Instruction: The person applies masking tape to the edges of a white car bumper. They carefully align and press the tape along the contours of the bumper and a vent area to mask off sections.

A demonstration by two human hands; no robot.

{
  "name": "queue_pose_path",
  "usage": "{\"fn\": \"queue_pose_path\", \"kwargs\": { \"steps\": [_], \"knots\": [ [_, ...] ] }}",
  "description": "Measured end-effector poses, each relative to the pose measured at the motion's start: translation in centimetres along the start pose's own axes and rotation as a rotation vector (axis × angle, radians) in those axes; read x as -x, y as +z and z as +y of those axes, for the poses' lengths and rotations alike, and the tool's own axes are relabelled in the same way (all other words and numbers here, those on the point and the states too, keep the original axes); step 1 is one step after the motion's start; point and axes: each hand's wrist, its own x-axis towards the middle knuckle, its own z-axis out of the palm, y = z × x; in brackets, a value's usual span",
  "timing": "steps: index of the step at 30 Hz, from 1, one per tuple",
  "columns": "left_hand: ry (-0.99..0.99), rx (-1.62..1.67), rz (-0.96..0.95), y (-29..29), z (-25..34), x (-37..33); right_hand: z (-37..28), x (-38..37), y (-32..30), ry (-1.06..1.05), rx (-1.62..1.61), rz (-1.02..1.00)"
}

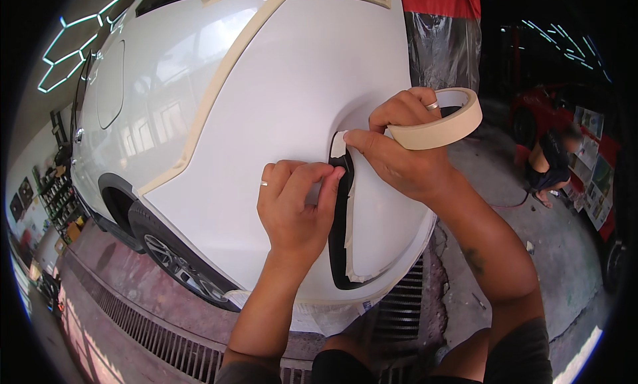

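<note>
A white car's bumper (266, 111) fills the middle, with a tall narrow black recess (339, 231) in it. Strips of masking tape (351, 231) run down the recess's right edge, and a short pale piece (339, 144) lies across its top. My right hand (409, 148) holds a roll of masking tape (442, 127), while its thumb or fingertip presses beside that short piece. My left hand (296, 201) is pinched closed at the recess's left edge, just below the piece. Whatever sits between its fingertips is too small to make out.
Tape (226, 71) borders the panel on the left, above the car's wheel (173, 251). Floor grates (159, 337) lie below. A person (555, 158) crouches at the right near a red car (531, 108). Clear plastic sheeting (445, 48) hangs behind the bumper.
</note>
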Motion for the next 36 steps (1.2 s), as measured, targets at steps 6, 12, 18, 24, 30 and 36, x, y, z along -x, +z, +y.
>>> {"fn": "queue_pose_path", "kwargs": {
  "steps": [6, 12, 18, 24, 30, 36],
  "knots": [
    [-0.047, 0.024, -0.002, -0.1, 0.6, -0.3, 0.1, -0.2, -0.1, -0.026, 0.002, -0.011],
    [0.004, 0.018, 0.006, -0.1, 0.2, 0.1, 0.3, -0.2, -0.2, -0.041, 0.011, -0.016],
    [-0.016, 0.032, 0.020, -0.1, 0.1, 0.2, 0.0, -0.5, 0.0, -0.043, 0.015, -0.025],
    [-0.048, 0.042, 0.033, 0.0, 0.3, -0.1, -0.1, -1.3, -0.5, -0.056, 0.032, -0.053],
    [-0.073, 0.027, 0.005, -0.1, 0.3, -0.1, 0.0, -1.2, -0.5, -0.079, 0.049, -0.066],
    [-0.084, 0.030, 0.081, 0.7, 1.1, -0.2, 0.3, -1.0, -0.8, -0.087, 0.029, -0.099]
  ]
}}
